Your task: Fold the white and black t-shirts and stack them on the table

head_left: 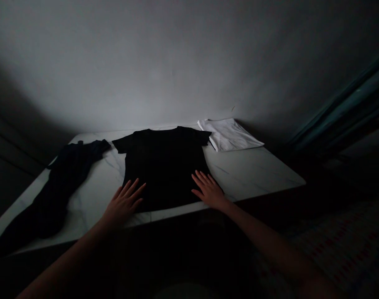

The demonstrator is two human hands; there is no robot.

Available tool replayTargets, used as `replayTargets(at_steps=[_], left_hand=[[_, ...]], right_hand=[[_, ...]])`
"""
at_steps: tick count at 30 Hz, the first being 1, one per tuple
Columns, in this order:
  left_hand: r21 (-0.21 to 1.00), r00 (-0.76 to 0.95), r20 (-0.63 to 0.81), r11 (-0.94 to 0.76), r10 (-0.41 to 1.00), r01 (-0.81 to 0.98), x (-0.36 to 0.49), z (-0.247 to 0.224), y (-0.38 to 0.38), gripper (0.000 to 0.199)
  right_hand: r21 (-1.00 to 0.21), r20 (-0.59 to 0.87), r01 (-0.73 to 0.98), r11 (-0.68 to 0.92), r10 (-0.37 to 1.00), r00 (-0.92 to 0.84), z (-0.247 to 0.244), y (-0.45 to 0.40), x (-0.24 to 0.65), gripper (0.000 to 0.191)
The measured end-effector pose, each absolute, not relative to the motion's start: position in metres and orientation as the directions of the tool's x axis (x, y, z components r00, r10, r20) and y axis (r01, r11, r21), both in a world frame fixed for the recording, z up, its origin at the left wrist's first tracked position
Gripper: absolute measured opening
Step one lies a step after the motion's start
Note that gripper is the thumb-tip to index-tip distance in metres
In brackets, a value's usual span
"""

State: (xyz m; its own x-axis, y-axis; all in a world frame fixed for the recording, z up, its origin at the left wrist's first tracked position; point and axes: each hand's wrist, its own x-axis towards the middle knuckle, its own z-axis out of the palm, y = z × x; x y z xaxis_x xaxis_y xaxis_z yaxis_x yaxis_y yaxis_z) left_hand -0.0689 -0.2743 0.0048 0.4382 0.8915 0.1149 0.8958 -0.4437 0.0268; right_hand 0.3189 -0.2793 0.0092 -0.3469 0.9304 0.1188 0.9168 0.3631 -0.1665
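A black short-sleeved T-shirt (166,166) lies spread flat on a white marbled table (251,174), its neck toward the wall and its hem toward me. My left hand (124,201) rests with fingers spread at the shirt's lower left corner. On the lower right part of the shirt lies my right hand (209,190), its fingers also apart. Neither hand grips anything. The shirt's surface is too dark to show any folds.
Dark crumpled clothing (60,178) runs along the table's left side and reaches its front edge. Folded white cloth (231,135) sits at the back right. Behind the table rises a pale wall (164,62). Teal fabric (348,104) hangs at the far right.
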Motion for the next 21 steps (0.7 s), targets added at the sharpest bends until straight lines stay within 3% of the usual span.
replayTargets(at_steps=[4,7,11,17,21], left_hand=[[0.112,0.248,0.216,-0.276,0.945,0.955,-0.096,0.006,-0.300,0.051],[0.203,0.073,0.296,-0.137,0.952,0.969,-0.094,0.017,-0.309,0.040],[0.305,-0.184,0.257,0.101,0.949,0.947,-0.072,0.029,-0.307,0.032],[0.454,-0.216,0.141,0.131,0.966,0.881,-0.070,0.029,-0.300,0.018],[0.405,-0.159,0.107,0.103,0.982,0.908,-0.083,0.031,-0.308,0.014]], right_hand=[[-0.215,0.174,0.953,0.212,0.969,-0.176,-0.005,-0.298,0.349,0.057],[-0.321,0.319,0.934,0.160,0.946,-0.053,-0.012,-0.300,0.359,0.050],[-0.400,0.425,0.915,0.059,0.896,0.128,-0.013,-0.297,0.356,0.038],[-0.402,0.385,0.915,-0.039,0.899,0.207,-0.008,-0.301,0.357,0.031],[-0.323,0.356,0.945,-0.041,0.920,0.162,-0.013,-0.309,0.372,0.031]])
